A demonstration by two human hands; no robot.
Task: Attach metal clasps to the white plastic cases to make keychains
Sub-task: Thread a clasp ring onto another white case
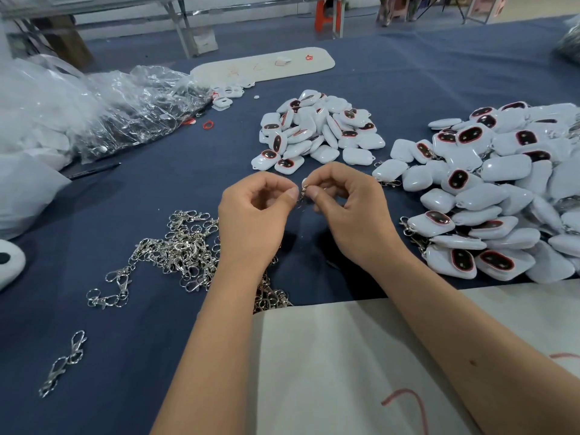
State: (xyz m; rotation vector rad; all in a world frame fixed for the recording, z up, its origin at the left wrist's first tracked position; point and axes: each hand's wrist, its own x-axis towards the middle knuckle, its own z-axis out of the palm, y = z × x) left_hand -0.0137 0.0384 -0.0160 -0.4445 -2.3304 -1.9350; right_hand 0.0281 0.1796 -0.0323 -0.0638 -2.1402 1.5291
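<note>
A crumpled clear plastic bag [125, 111] lay open on its side at the far left of the counter [150, 189], which was covered in dark blue cloth, and it held a dark mass of small metal parts, too blurred to name with certainty. Both hands met above the middle of the counter: the left hand [254, 211] had its fingers curled, thumb and forefinger pinching one side of a small silver metal clasp [302, 193], and the right hand [348, 208] pinched the other side of the same clasp, the piece mostly hidden between the fingertips. Just left of the left wrist spread a loose tangle of silver metal clasps with rings [185, 246], and a separate linked pair of clasps [66, 362] lay nearer the front left. Beyond the hands sat a smaller heap of white plastic cases with red-rimmed dark ovals [317, 133]; to the right a larger heap of similar white cases [502, 189] reached the right edge of view, some with clasps showing at their corners. A pale sheet with red marks [345, 356] covered the counter's near edge under the right forearm. Bare blue cloth lay between the bag and the smaller heap.
</note>
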